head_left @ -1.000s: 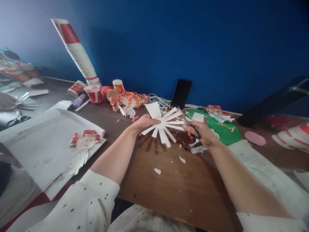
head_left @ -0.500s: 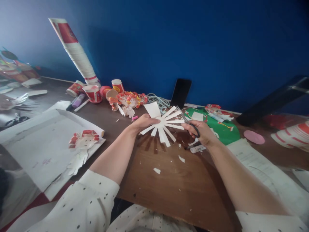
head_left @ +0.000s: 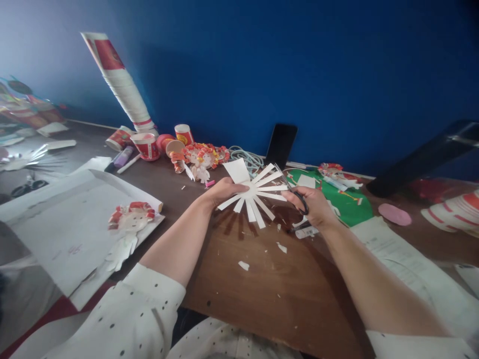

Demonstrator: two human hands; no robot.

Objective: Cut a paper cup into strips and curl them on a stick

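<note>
Blue wall (head_left: 232, 65), brown wood-grain tabletop (head_left: 262, 294); slit white paper (head_left: 252, 192) held above it, ctr.
L: flat white box (head_left: 56, 219) w/ paper figure (head_left: 132, 218) on it. Ribbed cup stack (head_left: 125, 92) leans nr wall. Smooth green sheet (head_left: 357, 207) partly blocked by R hand (head_left: 313, 204). Blk phone (head_left: 282, 144) propped beyond paper. Paper: sunburst, narrow strips fr. solid ctr, one wide flap upper L. L hand (head_left: 226, 190) pinches it, thumb on top; R hand grips metal scissors (head_left: 285, 178), blades by R-side strips, contact unclear. White scraps (head_left: 244, 266) below.
</note>
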